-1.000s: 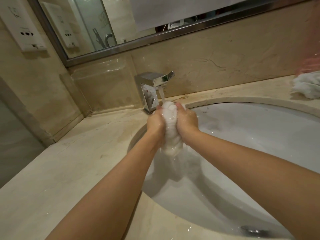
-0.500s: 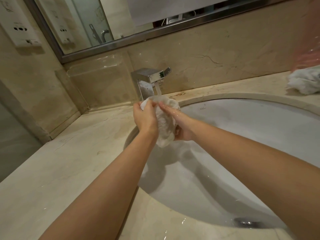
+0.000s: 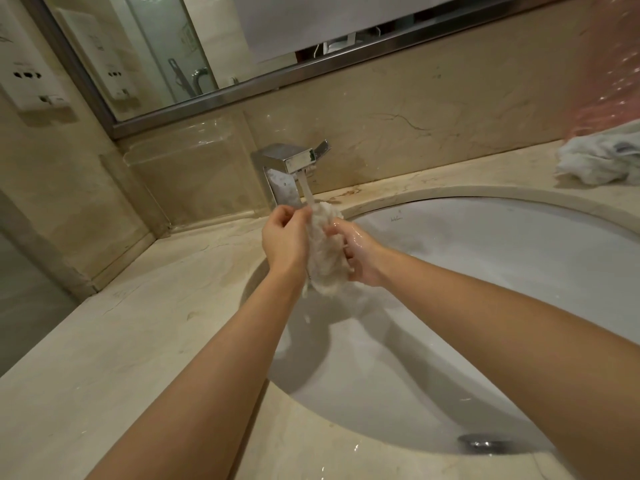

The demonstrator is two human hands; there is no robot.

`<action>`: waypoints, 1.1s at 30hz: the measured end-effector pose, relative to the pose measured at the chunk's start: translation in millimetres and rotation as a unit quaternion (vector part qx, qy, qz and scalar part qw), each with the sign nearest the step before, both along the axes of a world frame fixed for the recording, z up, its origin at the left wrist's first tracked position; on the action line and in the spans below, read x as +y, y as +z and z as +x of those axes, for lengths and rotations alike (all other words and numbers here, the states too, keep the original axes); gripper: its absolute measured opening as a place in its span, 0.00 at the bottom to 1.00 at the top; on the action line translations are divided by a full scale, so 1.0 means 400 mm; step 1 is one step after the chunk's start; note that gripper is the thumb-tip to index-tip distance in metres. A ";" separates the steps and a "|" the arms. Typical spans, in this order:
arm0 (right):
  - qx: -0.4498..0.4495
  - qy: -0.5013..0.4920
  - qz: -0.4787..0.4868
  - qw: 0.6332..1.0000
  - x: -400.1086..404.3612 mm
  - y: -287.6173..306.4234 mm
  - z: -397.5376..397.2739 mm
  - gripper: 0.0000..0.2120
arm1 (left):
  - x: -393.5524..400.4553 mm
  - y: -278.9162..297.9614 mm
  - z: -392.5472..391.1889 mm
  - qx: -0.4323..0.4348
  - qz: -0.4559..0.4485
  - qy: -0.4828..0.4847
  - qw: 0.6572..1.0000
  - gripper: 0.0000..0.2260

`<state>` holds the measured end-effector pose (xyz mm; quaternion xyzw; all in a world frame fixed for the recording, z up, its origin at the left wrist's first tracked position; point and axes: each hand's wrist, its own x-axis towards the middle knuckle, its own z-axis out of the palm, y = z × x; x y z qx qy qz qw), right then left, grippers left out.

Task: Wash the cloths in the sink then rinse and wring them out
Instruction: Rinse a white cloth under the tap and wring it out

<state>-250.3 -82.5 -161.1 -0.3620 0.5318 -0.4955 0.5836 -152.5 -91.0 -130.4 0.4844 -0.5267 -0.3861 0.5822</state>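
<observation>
**Wet cloth held under running tap at marble basin**

A beige marble countertop [image 3: 114, 344] stretches from the left wall to the rim of an oval white ceramic sink [image 3: 485, 271], its near-left surface bare. At the back edge stands a square chrome tap [image 3: 287, 168], a thin stream of water [image 3: 308, 192] falling from its spout. Directly below the spout, over the sink's back-left rim, the left hand [image 3: 284, 237] curls its fingers against one side of a bunched, sodden white cloth [image 3: 325, 251], while the right hand [image 3: 360, 254], wet and shining, grips the other side with thumb and fingers wrapped round it. The cloth hangs between both hands, its lower end dripping above the basin. Most of the bowl to the right lies open, a metal drain [image 3: 481, 443] showing at the near edge. At the far right, on the counter beside the rim, a second crumpled white cloth [image 3: 599, 161] lies well apart from the hands.
</observation>
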 end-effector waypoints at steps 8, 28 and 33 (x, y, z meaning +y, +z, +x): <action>0.051 0.004 -0.042 0.998 -0.005 -0.022 -0.012 0.05 | -0.020 -0.005 0.012 0.023 -0.085 0.034 0.996 0.06; 0.061 -0.128 -0.004 0.990 -0.018 -0.053 0.007 0.16 | -0.019 -0.028 0.010 -0.116 0.021 -0.077 0.990 0.19; 0.016 -0.201 -0.016 0.979 -0.034 -0.052 -0.038 0.10 | -0.035 -0.049 0.012 -0.189 0.122 -0.152 0.963 0.43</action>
